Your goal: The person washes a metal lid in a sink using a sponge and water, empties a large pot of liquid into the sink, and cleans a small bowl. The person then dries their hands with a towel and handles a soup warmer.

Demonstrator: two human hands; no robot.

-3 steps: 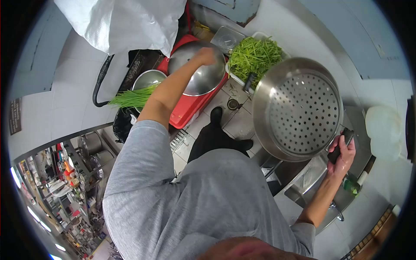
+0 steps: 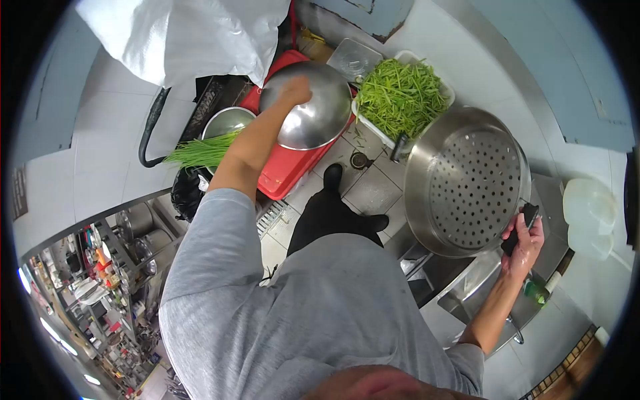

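Note:
My right hand (image 2: 525, 241) is closed around the black side handle (image 2: 519, 230) of a large metal steamer pot (image 2: 477, 190). Its round, perforated bottom faces me, and a second dark handle (image 2: 399, 147) sticks out on the opposite side. On the left, my left hand (image 2: 295, 90) is over the upper part of a shiny domed metal lid (image 2: 310, 123). Motion blurs that hand and its fingers are hidden, so I cannot see whether it grips the lid. The lid rests on a red plastic box (image 2: 283, 170).
Cut green stalks fill a white tub (image 2: 380, 130) beyond the steamer pot. Long green chives (image 2: 197, 152) lie by a metal bowl (image 2: 228, 120) at left. A white sack (image 2: 180, 40) hangs above. Near my right arm are a sink (image 2: 470, 283) and tap (image 2: 515, 327). A drain (image 2: 360, 160) is by my feet.
My left hand has slid leftward over the lid. The steamer pot has shifted slightly right and down in view, with my right hand still on its handle.

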